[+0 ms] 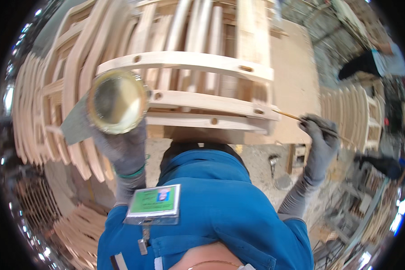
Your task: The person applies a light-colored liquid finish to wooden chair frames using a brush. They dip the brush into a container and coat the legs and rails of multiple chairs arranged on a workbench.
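Note:
My left hand [121, 146], in a grey glove, is closed around an open round can [118, 129] with a yellowish rim and pale contents. A grey-green sheet [78, 120] sticks out beside the can; whether that hand grips it too I cannot tell. In my grey-gloved right hand [321, 135] is a thin wooden stick [290, 116]. The stick's tip meets the right end of a curved wooden rail [211, 100], close to an oval slot. Another slotted rail [184, 60] lies beyond it, and a third rail [189, 120] lies nearer to me.
Curved wooden frames [74, 58] are stacked at the left. Pale slats [200, 27] lie beyond the rails, on a board-topped table [294, 76]. More frames [351, 112] stand at the right, where another person [389, 60] is farther off. A brush-like tool [273, 164] is below the table edge.

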`<state>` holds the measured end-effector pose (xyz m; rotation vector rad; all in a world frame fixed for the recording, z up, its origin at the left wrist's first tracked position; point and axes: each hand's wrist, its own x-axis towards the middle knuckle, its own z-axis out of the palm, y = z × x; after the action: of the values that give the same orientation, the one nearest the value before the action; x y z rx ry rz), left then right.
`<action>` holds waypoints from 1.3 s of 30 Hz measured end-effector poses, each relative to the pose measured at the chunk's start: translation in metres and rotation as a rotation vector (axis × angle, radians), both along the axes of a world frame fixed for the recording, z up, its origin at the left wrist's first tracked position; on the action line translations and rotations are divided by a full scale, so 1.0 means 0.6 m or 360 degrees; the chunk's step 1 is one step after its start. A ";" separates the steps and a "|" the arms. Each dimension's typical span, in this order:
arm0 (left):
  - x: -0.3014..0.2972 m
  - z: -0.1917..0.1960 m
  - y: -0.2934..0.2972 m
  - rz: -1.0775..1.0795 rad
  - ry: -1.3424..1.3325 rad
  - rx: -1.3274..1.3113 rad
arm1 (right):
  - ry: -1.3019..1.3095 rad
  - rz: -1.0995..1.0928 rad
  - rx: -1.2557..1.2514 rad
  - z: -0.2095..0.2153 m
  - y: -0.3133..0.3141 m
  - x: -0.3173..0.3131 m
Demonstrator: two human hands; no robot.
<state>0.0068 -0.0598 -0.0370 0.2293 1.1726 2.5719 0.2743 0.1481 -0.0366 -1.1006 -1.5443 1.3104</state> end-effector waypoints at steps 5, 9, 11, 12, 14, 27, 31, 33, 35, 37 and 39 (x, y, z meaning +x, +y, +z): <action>0.015 -0.011 -0.025 -0.0174 -0.0100 0.0158 | 0.0548 0.0156 0.0200 0.007 -0.043 -0.063; 0.049 -0.013 -0.013 -0.0196 0.0188 -0.0160 | 0.0668 0.0859 0.0207 0.014 -0.102 -0.142; 0.061 -0.002 -0.011 -0.0249 0.0083 -0.0075 | 0.0519 0.1168 0.0303 0.008 -0.105 -0.170; 0.063 -0.002 -0.015 -0.0216 -0.0013 -0.0104 | 0.0451 0.1262 0.0594 -0.001 -0.103 -0.189; 0.063 -0.004 -0.028 -0.0152 -0.0209 -0.0151 | 0.0372 0.1239 0.0782 -0.001 -0.107 -0.221; 0.039 0.006 -0.188 0.0001 -0.0464 0.0298 | 0.0605 0.1450 0.0328 0.036 -0.185 -0.282; 0.037 0.021 -0.281 -0.0076 -0.0451 0.0508 | 0.0885 0.1471 -0.0002 0.032 -0.301 -0.312; 0.039 0.025 -0.339 -0.0073 -0.0480 0.0605 | 0.0714 0.1609 0.0144 0.021 -0.361 -0.328; 0.042 0.019 -0.399 0.0035 -0.0597 0.0769 | 0.0680 0.1766 0.0219 0.007 -0.433 -0.335; 0.044 0.008 -0.442 0.0476 -0.0353 0.0327 | 0.0678 0.1780 0.0380 -0.011 -0.511 -0.335; 0.034 0.002 -0.500 0.0669 -0.0573 0.0605 | 0.0782 0.1949 0.0608 -0.006 -0.576 -0.337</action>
<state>0.0274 -0.3600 -0.0359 -0.4317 0.6473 3.0103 0.0719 -0.1975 -0.0403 0.5437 -1.9729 1.7067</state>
